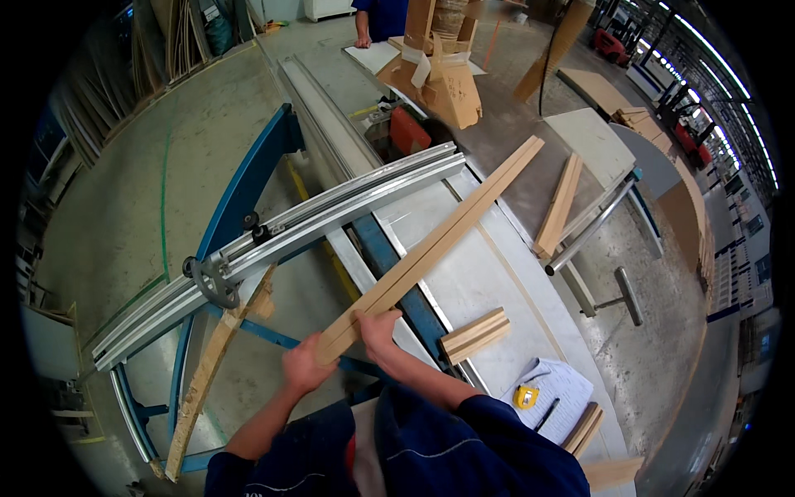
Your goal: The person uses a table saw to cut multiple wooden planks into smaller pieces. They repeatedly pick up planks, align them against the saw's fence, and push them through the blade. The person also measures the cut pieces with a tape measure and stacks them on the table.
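My left hand (pixel 304 364) grips the near end of a pair of long, light-brown wood strips (pixel 447 240) lying side by side, slanting up to the right across the saw's sliding table (pixel 439 215). My right hand (pixel 375 333) is closed on the same strips a little farther along. A short bundle of wood pieces (pixel 476 335) rests on the table to the right of my right hand. Below it lie a paper sheet (pixel 567 389), a yellow tape measure (pixel 525 397), a dark pen (pixel 547 414) and more short pieces (pixel 585 427).
An aluminium fence (pixel 348 207) with a clamp crosses ahead, with a rough offcut (pixel 211 369) leaning at it. Another strip bundle (pixel 559 203) lies right, beside a steel rail (pixel 588 228). A red saw part (pixel 410 131) sits beyond. A co-worker's hand (pixel 363 37) rests at the far table.
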A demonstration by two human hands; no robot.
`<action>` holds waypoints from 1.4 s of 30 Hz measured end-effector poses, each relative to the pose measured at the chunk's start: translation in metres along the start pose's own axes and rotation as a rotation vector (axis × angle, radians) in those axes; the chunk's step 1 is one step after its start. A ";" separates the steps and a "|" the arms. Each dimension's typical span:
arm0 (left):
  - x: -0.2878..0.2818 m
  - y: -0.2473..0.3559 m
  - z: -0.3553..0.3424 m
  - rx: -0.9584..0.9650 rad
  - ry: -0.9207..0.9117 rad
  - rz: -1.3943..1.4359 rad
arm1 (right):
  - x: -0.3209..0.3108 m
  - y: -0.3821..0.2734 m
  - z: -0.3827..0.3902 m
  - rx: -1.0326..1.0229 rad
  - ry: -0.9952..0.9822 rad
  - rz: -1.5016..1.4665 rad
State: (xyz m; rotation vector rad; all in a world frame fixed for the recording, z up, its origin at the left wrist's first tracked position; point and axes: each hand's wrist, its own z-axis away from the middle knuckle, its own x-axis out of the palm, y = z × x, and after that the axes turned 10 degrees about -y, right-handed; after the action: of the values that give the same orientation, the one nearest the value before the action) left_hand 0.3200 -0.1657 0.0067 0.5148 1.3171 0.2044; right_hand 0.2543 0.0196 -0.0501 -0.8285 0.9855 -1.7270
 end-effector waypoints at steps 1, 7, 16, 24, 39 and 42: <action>0.002 -0.015 -0.008 -0.018 -0.018 0.018 | -0.008 -0.006 -0.001 0.039 -0.110 -0.016; -0.059 -0.043 -0.098 0.029 -0.124 0.022 | -0.079 -0.046 -0.002 -0.073 -0.370 0.230; -0.059 -0.074 -0.172 0.028 0.101 0.071 | -0.098 -0.056 -0.015 -0.129 -0.432 0.309; -0.040 -0.058 -0.185 -0.066 0.347 0.092 | -0.087 -0.084 -0.024 -0.288 -0.465 0.555; -0.007 -0.007 -0.159 -0.091 0.534 0.004 | -0.281 -0.117 0.009 -0.296 -0.720 1.733; 0.009 0.033 -0.130 0.007 0.330 0.136 | -0.277 -0.123 0.004 -0.276 -0.752 1.695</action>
State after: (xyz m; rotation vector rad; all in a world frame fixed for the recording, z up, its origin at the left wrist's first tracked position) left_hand 0.2027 -0.1018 -0.0061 0.5947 1.6044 0.4105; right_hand 0.2981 0.3075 0.0341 -0.3979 0.8652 0.1761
